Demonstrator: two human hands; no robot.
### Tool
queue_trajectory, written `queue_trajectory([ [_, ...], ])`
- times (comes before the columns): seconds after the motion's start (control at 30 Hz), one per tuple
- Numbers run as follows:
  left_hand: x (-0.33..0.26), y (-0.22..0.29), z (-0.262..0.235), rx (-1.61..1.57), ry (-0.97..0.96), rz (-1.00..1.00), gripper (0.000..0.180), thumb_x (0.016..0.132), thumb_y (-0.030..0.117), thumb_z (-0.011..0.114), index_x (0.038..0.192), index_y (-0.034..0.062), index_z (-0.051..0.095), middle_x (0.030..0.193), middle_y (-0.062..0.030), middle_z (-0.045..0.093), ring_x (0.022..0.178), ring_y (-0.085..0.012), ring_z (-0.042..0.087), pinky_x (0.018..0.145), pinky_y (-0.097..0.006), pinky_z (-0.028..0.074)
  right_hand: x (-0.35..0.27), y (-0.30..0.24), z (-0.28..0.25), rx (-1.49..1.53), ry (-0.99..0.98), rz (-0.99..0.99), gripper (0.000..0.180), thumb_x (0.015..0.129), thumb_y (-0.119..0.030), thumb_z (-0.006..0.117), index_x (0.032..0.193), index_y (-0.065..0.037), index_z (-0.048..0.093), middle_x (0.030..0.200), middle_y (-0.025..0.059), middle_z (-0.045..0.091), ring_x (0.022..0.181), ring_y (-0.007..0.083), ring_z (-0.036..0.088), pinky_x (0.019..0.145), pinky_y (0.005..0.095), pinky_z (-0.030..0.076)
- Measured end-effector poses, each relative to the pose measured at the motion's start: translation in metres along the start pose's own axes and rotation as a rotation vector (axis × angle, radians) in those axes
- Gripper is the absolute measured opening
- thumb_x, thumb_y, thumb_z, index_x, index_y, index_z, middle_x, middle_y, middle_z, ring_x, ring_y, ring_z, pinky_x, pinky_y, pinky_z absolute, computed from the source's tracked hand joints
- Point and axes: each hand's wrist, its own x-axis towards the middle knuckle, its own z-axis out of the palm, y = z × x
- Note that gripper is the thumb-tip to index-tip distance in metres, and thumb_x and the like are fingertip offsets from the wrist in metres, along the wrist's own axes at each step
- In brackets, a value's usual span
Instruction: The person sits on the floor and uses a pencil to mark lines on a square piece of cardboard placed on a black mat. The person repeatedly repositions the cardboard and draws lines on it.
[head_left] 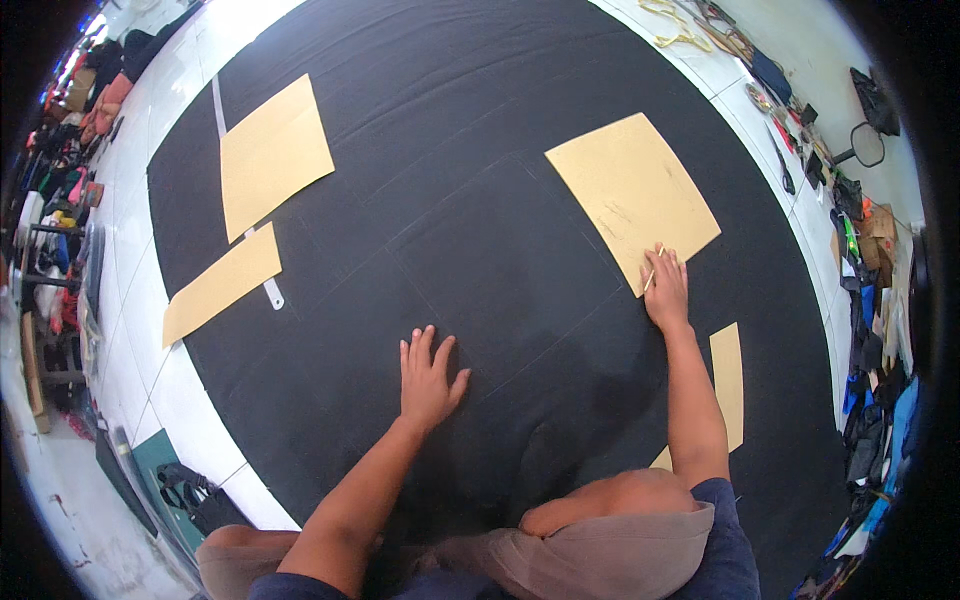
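Observation:
A large sheet of black cloth [480, 260], marked with thin pale lines, lies spread beneath both my hands. My left hand [428, 380] rests on it near the middle, open with fingers spread, holding nothing. My right hand [666, 290] holds a thin, pale pencil-like stick [654, 270] at the lower corner of a large tan paper pattern piece [630, 190]. Part of the stick is hidden by the fingers. Beside my right forearm is a narrow tan paper strip [728, 385], partly covered by the arm.
At left, a big tan paper piece [275, 155] and a smaller one [225, 285] lie over a long metal ruler [274, 293]. White floor tiles [135, 290] border the cloth. Clutter lines both sides, with a round mirror [868, 145] at right and a black strapped bag [200, 495] at lower left.

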Motion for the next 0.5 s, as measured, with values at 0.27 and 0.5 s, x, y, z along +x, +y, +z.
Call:
queue_trajectory([
  [0.27,0.0,0.033,0.024,-0.025,-0.126,0.034,0.071,0.093,0.043,0.073,0.15,0.0073,0.05,0.162,-0.0272,0.032,0.154,-0.0488,0.025,0.125,-0.064,0.017,0.017,-0.031,0.014,0.039,0.052,-0.112,0.038,0.106,-0.025,0.054,0.14,-0.009,0.059,0.16,0.0166,0.047,0.151,0.0437,0.037,0.125,0.0568,0.024],
  [0.5,-0.006,0.028,0.04,0.014,-0.128,0.03,0.075,0.086,0.042,0.079,0.147,0.0103,0.048,0.163,-0.0274,0.029,0.155,-0.0489,0.021,0.124,-0.068,0.014,0.006,-0.038,0.014,0.129,0.075,-0.042,0.035,0.106,-0.023,0.051,0.138,-0.011,0.061,0.16,0.0185,0.047,0.151,0.0452,0.035,0.125,0.0611,0.019],
])
